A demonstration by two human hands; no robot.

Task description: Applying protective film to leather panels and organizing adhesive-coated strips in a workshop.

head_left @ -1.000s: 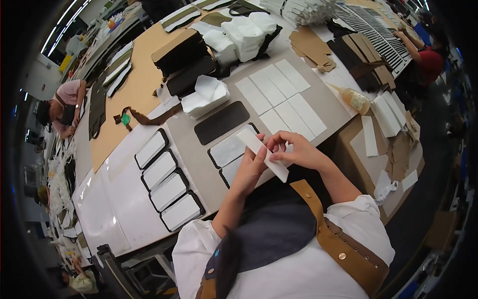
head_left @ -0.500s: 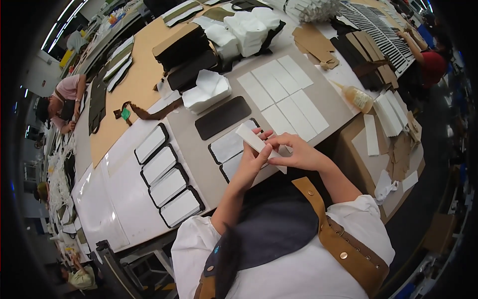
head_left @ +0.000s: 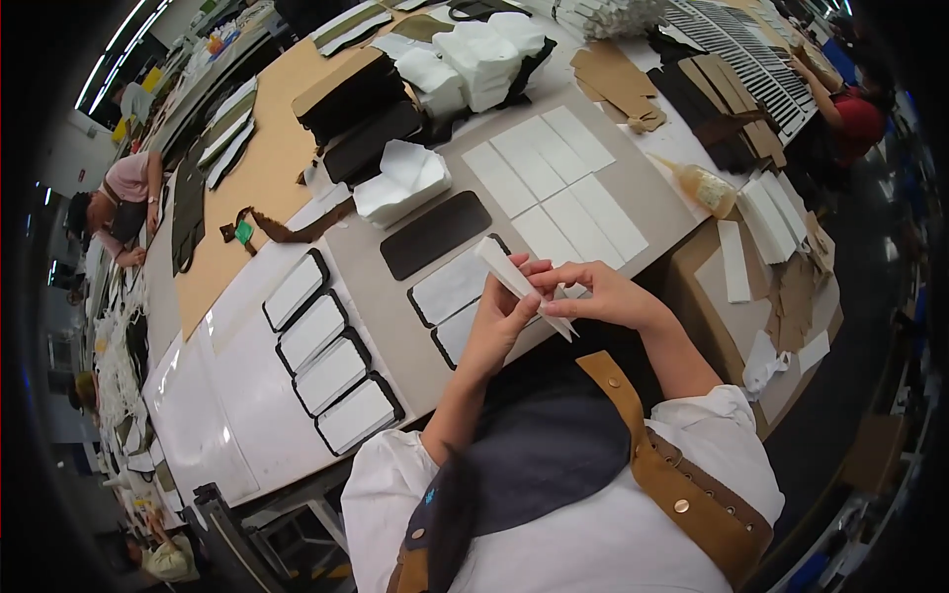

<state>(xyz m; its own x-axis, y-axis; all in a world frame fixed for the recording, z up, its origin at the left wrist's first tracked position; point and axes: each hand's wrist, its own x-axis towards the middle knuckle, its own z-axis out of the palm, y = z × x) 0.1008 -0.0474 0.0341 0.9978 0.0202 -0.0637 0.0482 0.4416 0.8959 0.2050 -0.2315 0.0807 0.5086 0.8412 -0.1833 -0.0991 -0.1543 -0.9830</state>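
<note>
My left hand [head_left: 501,324] is closed around a narrow white strip [head_left: 506,272], with the thumb on top. At the strip's lower right end, two thin pointed layers stand slightly apart. The fingers of my right hand [head_left: 605,296] pinch that end. Just beyond my hands lie two white panels with black rims, the farther panel [head_left: 457,287] partly covered by my left hand. Farther out rests a plain dark rounded panel [head_left: 435,234]. Flat white strips [head_left: 559,173] are laid out in two rows on the grey board [head_left: 381,287].
Left of the board, several black-rimmed white panels [head_left: 321,371] form a column. Behind are a folded white stack [head_left: 403,183] and black pieces [head_left: 361,99]. At right, a glue bottle [head_left: 704,190] lies near a carton [head_left: 697,282] with white strips and brown scraps. Other people work at left and right.
The layers at the strip's lower end now show apart. My right hand has shifted slightly right, still pinching there. The whole view has shifted a little.
</note>
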